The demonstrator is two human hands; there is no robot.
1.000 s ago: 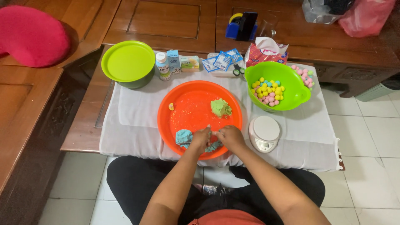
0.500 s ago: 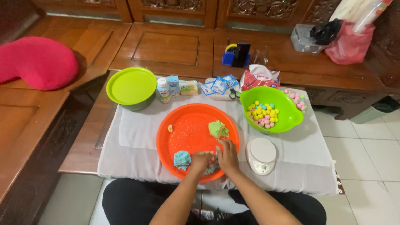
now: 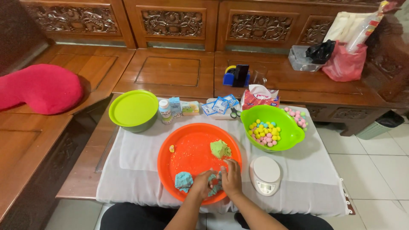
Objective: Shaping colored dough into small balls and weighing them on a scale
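Soft blue dough lump point(image 3: 213, 184) pinched between left hand point(image 3: 201, 183) and right hand point(image 3: 231, 178), low on round orange plastic tray point(image 3: 187, 149).

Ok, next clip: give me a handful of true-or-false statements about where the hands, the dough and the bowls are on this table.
1. Both hands work a lump of blue dough at the near edge of the orange tray. True: the left hand and right hand meet over it.
2. The green dough lies in the green bowl. False: it sits on the orange tray, apart from the hands.
3. The green bowl holds small yellow, pink and blue balls. True.
4. The white kitchen scale stands left of the tray. False: it is to the tray's right, below the green bowl.
5. The lidded green container is open. False: its lid is on.
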